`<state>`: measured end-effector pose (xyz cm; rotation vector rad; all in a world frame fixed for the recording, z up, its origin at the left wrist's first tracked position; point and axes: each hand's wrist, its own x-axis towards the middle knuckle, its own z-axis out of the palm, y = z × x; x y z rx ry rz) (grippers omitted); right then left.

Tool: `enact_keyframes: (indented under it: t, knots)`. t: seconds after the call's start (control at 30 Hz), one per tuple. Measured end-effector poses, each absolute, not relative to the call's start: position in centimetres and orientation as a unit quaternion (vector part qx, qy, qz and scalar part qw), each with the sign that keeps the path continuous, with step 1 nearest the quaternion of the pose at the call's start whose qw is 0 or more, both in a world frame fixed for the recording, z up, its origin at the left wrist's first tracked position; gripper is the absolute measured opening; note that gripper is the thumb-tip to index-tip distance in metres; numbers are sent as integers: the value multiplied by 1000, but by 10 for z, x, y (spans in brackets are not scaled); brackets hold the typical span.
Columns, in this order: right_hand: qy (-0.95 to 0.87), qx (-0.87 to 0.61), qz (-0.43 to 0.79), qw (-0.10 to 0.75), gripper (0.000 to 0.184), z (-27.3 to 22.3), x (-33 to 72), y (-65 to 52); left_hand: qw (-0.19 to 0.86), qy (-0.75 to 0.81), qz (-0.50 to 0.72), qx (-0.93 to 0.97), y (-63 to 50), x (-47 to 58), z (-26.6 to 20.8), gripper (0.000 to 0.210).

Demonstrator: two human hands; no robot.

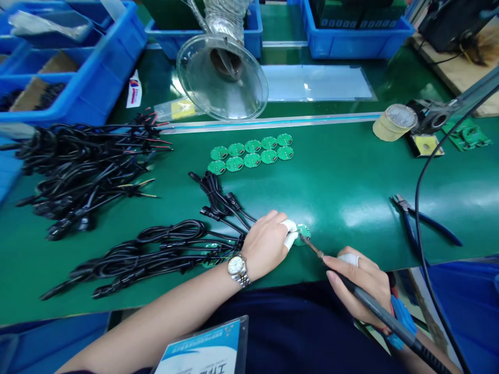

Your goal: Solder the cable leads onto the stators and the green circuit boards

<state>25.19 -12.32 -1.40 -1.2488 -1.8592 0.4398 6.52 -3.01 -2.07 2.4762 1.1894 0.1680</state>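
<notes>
My right hand (360,283) grips a soldering iron (366,298), its tip resting at a small round green circuit board (304,234) on the mat. White finger covers show on both hands. With thumb and finger pinched together, my left hand (268,236) holds what looks like a thin wire end against that same board. The wire seems to belong to a black cable (216,192) running under the hand; the join is hidden. More coiled black cables (156,254) lie left of my left wrist, partly covering another green board (210,254).
Two rows of round green boards (252,159) lie beyond my hands. A cable pile (86,161) sits left, near blue bins (105,67). A clear fume funnel (249,93) hangs ahead. Pliers (409,218), a solder spool (390,124) and the iron's cord (419,208) are right.
</notes>
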Motion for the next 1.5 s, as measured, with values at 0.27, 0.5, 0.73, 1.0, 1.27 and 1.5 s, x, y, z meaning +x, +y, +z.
enact_keyframes:
  t: [0.27, 0.5, 0.73, 1.0, 1.27, 1.5]
  knots:
    - [-758, -478, 164, 412, 41, -22, 252, -128, 200, 425, 55, 881, -29, 66, -19, 15]
    - [-750, -481, 170, 422, 38, -11, 254, -125, 198, 425, 62, 881, -30, 67, -20, 15]
    - [-726, -510, 109, 449, 46, -17, 259, -124, 198, 429, 55, 880, -29, 66, -19, 15]
    - [-716, -505, 99, 473, 50, -36, 261, -121, 301, 436, 113, 841, -26, 61, -24, 18]
    - [-697, -511, 140, 483, 50, -35, 262, -123, 285, 408, 65, 865, -25, 62, -16, 9]
    - [-724, -498, 141, 456, 40, -18, 263, -127, 236, 407, 27, 882, -28, 65, -14, 16]
